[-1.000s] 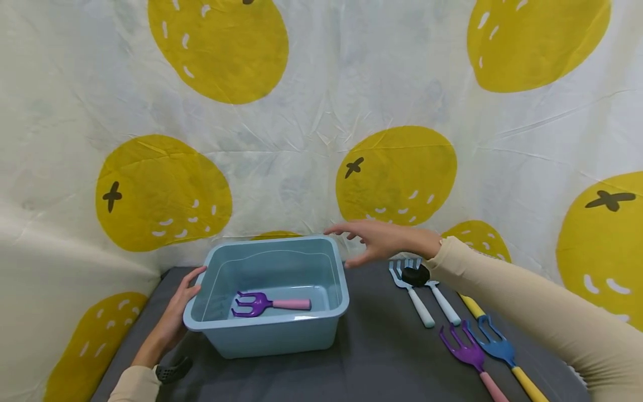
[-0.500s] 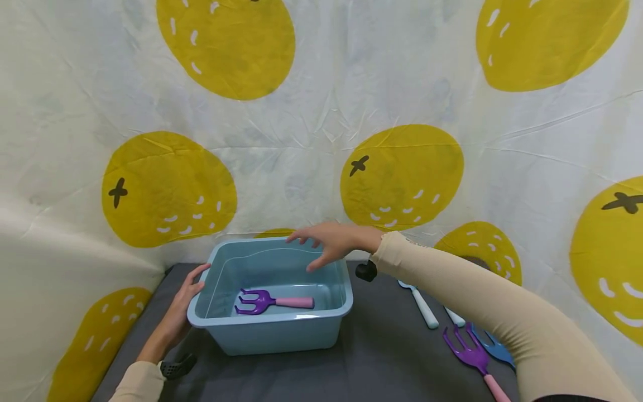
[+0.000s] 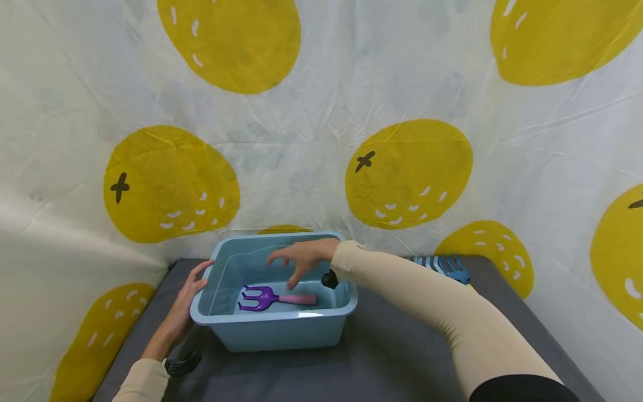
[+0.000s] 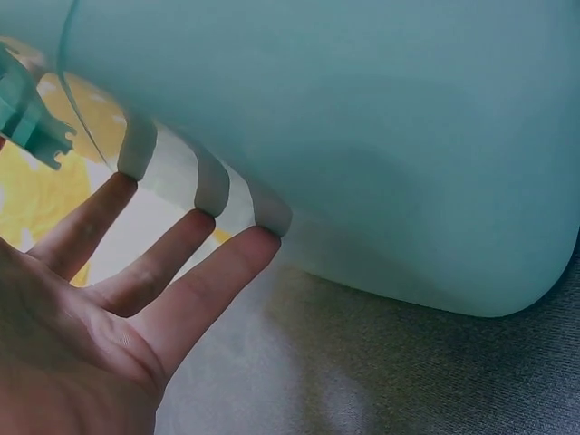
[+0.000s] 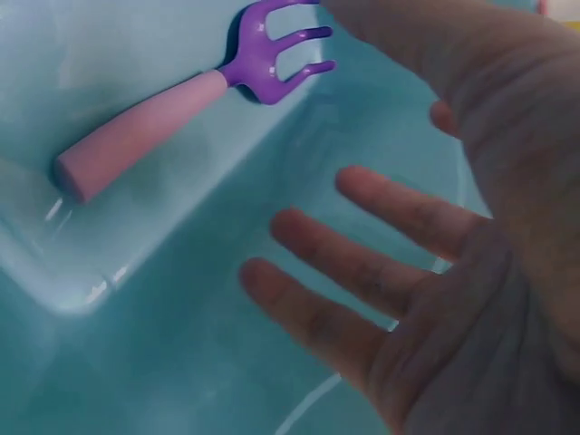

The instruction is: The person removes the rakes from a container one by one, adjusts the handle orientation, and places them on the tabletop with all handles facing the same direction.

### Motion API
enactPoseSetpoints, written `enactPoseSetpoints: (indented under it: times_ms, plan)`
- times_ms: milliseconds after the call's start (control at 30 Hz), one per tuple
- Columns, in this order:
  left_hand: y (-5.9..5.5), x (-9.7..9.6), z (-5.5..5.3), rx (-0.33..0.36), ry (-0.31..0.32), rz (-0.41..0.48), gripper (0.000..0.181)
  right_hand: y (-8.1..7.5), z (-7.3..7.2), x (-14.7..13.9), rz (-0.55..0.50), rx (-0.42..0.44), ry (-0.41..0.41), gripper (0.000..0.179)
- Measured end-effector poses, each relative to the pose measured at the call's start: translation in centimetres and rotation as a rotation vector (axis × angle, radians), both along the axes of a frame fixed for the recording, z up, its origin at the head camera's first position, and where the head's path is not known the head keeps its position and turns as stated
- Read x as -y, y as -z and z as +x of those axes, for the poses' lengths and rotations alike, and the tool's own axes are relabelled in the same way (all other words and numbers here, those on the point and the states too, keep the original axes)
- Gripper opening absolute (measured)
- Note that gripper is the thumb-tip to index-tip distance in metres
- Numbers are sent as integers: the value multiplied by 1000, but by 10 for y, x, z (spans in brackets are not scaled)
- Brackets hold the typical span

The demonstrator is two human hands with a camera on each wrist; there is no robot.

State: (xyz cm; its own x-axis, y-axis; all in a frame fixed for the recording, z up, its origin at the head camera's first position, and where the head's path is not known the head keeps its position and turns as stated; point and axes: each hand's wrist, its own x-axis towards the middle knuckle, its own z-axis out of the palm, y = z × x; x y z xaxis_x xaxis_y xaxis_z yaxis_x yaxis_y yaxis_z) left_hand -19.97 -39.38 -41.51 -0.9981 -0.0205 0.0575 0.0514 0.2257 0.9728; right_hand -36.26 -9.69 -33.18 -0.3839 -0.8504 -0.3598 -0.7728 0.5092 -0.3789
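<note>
A light blue plastic basin [image 3: 276,336] stands on the dark grey table. Flat on its floor lies a purple hand fork [image 3: 262,298] with a pink handle, its tines toward the left. My left hand [image 3: 182,304] rests against the basin's left side; in the left wrist view straight fingers [image 4: 172,258] touch the outer wall with their tips. Inside the basin's opening, above the fork, hovers my right hand [image 3: 305,257], fingers spread and holding nothing. The right wrist view shows the fork's pink handle [image 5: 140,136] apart from those fingers.
Beyond my right sleeve [image 3: 417,290], at the table's back right, show the tines of a blue fork [image 3: 456,270] and of light blue forks [image 3: 426,262]. Behind the table hangs a white cloth [image 3: 296,184] with yellow fruit prints.
My right hand has moved left and down, from beside the basin's right rim to inside its opening. The sleeve now hides the other forks' handles. My left hand stays at the basin.
</note>
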Motion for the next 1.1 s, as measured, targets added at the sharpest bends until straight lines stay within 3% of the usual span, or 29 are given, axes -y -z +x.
enactPoseSetpoints:
  times_ms: [233,367,600,833,933,1100]
  plan:
    - [-1,-1,0,4,-1,6,54,22,-2,17,140,81,105,73]
    - [2,0,-1,3,10,12,54,39,-3,24,225,57,152,74]
    - [4,0,-1,-5,6,22,54,63,-5,37,315,21,131,61]
    - [1,-1,-2,-11,-13,15,55,69,0,39,299,11,159,50]
    - [1,-1,-2,-9,-17,17,53,72,1,38,298,1,127,44]
    - [0,-1,-2,8,-20,6,54,78,-2,38,299,4,78,49]
